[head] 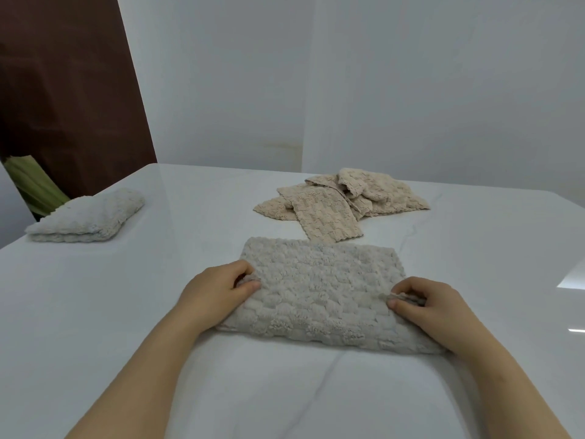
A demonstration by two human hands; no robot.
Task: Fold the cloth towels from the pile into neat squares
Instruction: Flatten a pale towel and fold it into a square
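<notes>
A grey fluffy towel (319,286) lies folded once into a wide rectangle on the white table (158,312), right in front of me. My left hand (218,288) pinches its left edge between thumb and fingers. My right hand (427,304) pinches its right edge the same way. Behind it lies a loose pile of beige towels (345,198), crumpled and overlapping. One beige towel from the pile reaches down to the grey towel's far edge. A folded pale grey towel (88,217) rests at the table's left side.
The table's left edge runs close to the folded towel. Beyond that edge stand a dark brown panel (69,90) and something green (34,185). White walls close off the back. Bare tabletop shows to the left and right of the grey towel.
</notes>
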